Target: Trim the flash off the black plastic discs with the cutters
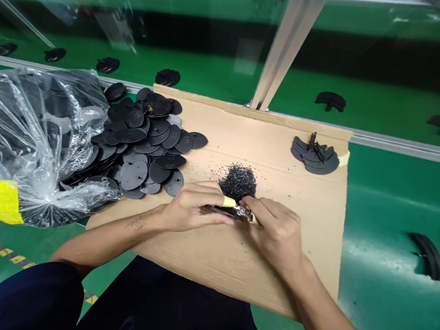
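Note:
My left hand [191,206] is closed on a thin black plastic part [221,211], mostly hidden by the fingers. A yellow cover sits on one fingertip of that hand. My right hand [277,234] grips small metal nippers [242,211], whose jaws meet the edge of the part. Just beyond both hands lies a heap of tiny black plastic clippings [238,181] on a cardboard sheet [204,258]. Left of the heap is a large pile of black oval discs [154,144]. Several black crescent-shaped pieces [315,160] are stacked at the cardboard's right.
A clear plastic bag [43,113] of black parts with a yellow label [1,201] stands at left. A metal post [288,47] and a rail [406,149] run behind the cardboard. More black pieces [430,255] lie on the green surface at right.

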Demonstrator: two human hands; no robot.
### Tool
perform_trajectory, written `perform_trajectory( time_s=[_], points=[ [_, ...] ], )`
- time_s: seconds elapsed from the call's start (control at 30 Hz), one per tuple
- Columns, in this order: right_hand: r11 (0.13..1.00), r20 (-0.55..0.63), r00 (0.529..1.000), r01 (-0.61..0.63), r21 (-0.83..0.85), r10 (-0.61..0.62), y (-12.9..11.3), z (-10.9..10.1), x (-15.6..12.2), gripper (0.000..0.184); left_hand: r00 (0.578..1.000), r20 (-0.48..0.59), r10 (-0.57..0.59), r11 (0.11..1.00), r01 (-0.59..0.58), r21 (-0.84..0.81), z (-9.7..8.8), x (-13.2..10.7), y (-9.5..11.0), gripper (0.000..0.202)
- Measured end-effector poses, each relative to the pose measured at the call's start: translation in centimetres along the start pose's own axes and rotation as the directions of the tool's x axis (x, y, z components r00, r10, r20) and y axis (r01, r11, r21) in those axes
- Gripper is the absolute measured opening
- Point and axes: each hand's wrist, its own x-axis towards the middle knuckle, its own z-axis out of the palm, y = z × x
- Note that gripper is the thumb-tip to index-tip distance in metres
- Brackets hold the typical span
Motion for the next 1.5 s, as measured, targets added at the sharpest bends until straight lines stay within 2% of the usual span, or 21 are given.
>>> perform_trajectory(
  time_s=[0.07,0.17,0.27,0.37,0.5,0.57,0.63,0.73,0.8,0.87,0.93,1.0,1.07,1.13,1.17,1.27,1.33,1.4,1.5],
  points=[
    [1.0,0.004,1.0,-0.023,-0.003,0.023,0.2,0.0,-0.1,0.021,1.0,-0.025,-0.016,1.0,0.017,0.019,0.0,0.1,0.1,0.018],
    [0.982,-0.02,0.998,-0.059,-0.181,0.056,0.5,0.0,0.1,0.028,0.999,-0.051,0.011,0.996,-0.006,0.086,0.0,0.4,0.2,0.019],
    [0.949,0.004,0.999,-0.039,-0.311,0.042,0.3,0.2,0.4,0.034,0.999,-0.003,0.052,0.981,-0.051,0.187,0.1,0.5,0.1,0.017],
    [0.949,0.05,0.998,-0.005,-0.316,0.022,0.1,0.2,0.6,0.034,0.998,0.051,0.044,0.939,-0.059,0.337,0.2,0.5,0.0,0.014],
    [0.954,0.061,0.997,-0.031,-0.3,0.051,0.4,0.2,0.4,0.033,0.997,0.043,0.069,0.881,-0.081,0.466,-0.1,0.4,-0.2,0.015],
    [0.971,0.059,0.995,-0.07,-0.231,0.086,0.7,0.2,0.3,0.031,0.996,0.017,0.088,0.857,-0.084,0.509,-0.3,0.4,-0.2,0.015],
    [0.989,0.063,0.989,-0.128,-0.076,0.133,0.9,0.2,0.3,0.024,0.995,-0.014,0.096,0.862,-0.076,0.502,-0.4,0.4,-0.2,0.014],
    [0.964,0.063,0.981,-0.191,0.185,0.182,0.7,0.2,0.5,0.017,0.996,-0.046,0.074,0.921,-0.051,0.387,-0.3,0.5,-0.3,0.016],
    [0.942,0.047,0.981,-0.192,0.275,0.186,0.3,0.2,0.7,0.015,0.997,-0.057,0.054,0.953,-0.034,0.301,-0.3,0.5,-0.3,0.018],
    [0.938,0.027,0.986,-0.165,0.304,0.164,-0.1,0.2,0.7,0.01,0.997,-0.063,0.051,0.968,-0.034,0.25,-0.3,0.5,-0.3,0.019],
    [0.958,-0.002,0.993,-0.11,0.264,0.115,-0.4,0.1,0.6,0.013,0.996,-0.052,0.067,0.967,-0.052,0.249,-0.4,0.4,-0.3,0.017],
    [0.991,-0.056,0.998,-0.022,0.136,0.03,-0.7,-0.1,0.5,0.017,0.996,-0.007,0.086,0.939,-0.078,0.336,-0.6,0.4,-0.3,0.012],
    [0.997,-0.1,0.992,0.077,-0.005,-0.077,-1.0,-0.3,0.5,0.018,0.994,0.063,0.088,0.868,-0.107,0.484,-0.7,0.3,-0.3,0.009],
    [0.989,-0.116,0.982,0.145,-0.018,-0.146,-1.3,-0.5,0.5,0.019,0.99,0.121,0.074,0.793,-0.132,0.595,-0.7,0.2,-0.3,0.016],
    [0.987,-0.124,0.981,0.156,0.046,-0.149,-1.3,-0.6,0.5,0.018,0.989,0.133,0.068,0.776,-0.136,0.616,-0.7,0.2,-0.3,0.019],
    [0.934,-0.171,0.985,0.076,0.35,-0.016,-1.1,-0.9,0.7,0.015,0.992,0.112,0.056,0.829,-0.108,0.549,-0.7,0.2,-0.5,0.02],
    [0.899,-0.192,0.973,-0.033,0.437,0.129,-0.6,-1.0,0.8,0.015,0.997,0.069,0.043,0.9,-0.069,0.431,-0.8,0.2,-0.5,0.02],
    [0.923,-0.184,0.962,-0.124,0.365,0.202,0.2,-1.0,0.8,0.015,0.999,0.031,0.021,0.956,-0.029,0.292,-0.8,0.3,-0.5,0.021],
    [0.974,-0.104,0.983,-0.13,0.183,0.151,1.0,-0.8,0.7,0.017,1.0,0.002,-0.03,0.991,0.029,0.128,-0.7,0.3,-0.2,0.02]
  ],
)
